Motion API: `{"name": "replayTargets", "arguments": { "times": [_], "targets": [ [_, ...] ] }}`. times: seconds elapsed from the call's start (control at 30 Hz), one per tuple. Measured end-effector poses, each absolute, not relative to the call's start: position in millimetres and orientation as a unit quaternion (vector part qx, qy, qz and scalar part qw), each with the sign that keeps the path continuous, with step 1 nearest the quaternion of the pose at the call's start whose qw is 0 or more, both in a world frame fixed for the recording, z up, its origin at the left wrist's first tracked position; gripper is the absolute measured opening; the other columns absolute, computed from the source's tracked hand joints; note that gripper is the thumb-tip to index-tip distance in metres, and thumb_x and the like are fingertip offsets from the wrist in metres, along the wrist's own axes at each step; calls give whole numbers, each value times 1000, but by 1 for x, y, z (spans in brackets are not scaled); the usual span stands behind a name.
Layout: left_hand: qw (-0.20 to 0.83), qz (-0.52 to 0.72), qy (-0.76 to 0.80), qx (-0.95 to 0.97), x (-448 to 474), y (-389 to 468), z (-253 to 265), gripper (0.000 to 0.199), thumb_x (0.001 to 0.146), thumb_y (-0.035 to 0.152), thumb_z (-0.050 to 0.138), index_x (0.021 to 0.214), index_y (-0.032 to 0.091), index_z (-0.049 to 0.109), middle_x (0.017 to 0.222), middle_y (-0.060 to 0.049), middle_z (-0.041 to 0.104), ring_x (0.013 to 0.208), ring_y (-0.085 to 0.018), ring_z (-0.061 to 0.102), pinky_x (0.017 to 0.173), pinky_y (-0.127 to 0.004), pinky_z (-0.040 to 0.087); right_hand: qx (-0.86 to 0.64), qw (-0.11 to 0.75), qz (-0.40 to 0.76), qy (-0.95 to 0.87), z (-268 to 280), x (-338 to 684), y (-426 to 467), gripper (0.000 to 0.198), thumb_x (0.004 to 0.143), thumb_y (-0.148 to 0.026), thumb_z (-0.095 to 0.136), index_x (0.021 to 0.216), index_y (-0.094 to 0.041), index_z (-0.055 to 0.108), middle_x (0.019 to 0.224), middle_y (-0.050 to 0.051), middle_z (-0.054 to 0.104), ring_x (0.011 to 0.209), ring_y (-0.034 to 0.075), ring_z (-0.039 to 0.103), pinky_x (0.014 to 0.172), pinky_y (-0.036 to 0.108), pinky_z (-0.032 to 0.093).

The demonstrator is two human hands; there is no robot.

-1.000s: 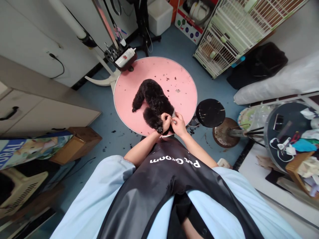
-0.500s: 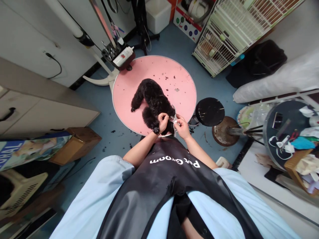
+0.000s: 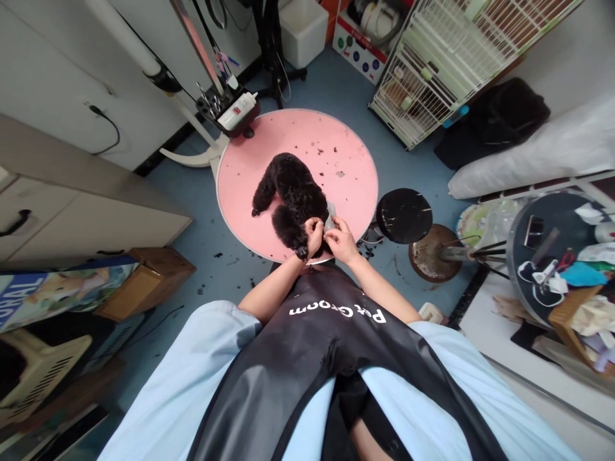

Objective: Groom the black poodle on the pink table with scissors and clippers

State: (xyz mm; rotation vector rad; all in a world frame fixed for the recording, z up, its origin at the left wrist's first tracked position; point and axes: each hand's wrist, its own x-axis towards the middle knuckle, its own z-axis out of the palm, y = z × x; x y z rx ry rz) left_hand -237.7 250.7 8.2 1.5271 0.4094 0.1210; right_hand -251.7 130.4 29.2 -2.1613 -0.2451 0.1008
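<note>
A small black curly dog [image 3: 293, 192] lies on a round pink grooming table [image 3: 350, 160], its head at the near edge. My left hand [image 3: 313, 234] is closed in the fur at the dog's head. My right hand [image 3: 340, 239] is right beside it, pinching a small pale grey thing [image 3: 330, 209] against the dog; I cannot tell what that thing is. Dark fur clippings dot the pink top.
A tool caddy with a white bottle [image 3: 231, 109] hangs on the table's post at the far left. A black stool [image 3: 403, 216] stands to the right, a wire cage [image 3: 446, 57] behind it. A cluttered round table [image 3: 562, 256] is far right; cabinets [image 3: 72, 211] are left.
My right hand drew back from the dog half a second ago with the pale thing, then came in again against the dog's head. My left hand stayed in the fur.
</note>
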Motion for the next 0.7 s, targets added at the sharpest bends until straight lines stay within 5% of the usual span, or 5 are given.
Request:
{"name": "replayTargets", "arguments": {
  "times": [0.2, 0.43, 0.7],
  "targets": [
    [716, 44, 171, 676, -241, 262, 17, 6, 79, 22, 57, 76, 17, 55, 68, -1, 53, 63, -11, 50, 61, -24, 44, -849, 526, 33, -23, 29, -256, 124, 15, 79, -32, 59, 79, -19, 67, 126, 13, 57, 121, 24, 52, 105, 41, 37],
    [707, 50, 188, 680, -246, 272, 11, 15, 81, 31, 62, 83, 18, 54, 76, -2, 55, 74, -12, 54, 72, -27, 47, -836, 549, -7, 1, 49, -256, 129, 18, 81, -35, 58, 82, -19, 67, 123, 13, 59, 117, 23, 55, 104, 40, 40],
    [696, 52, 156, 699, -248, 273, 11, 17, 82, 34, 58, 81, 18, 53, 77, -3, 55, 81, -15, 55, 77, -29, 47, -884, 459, -2, -84, 71, -264, 151, 17, 85, -30, 56, 92, -22, 69, 140, 7, 46, 134, 29, 37, 114, 51, 26]
  ]
}}
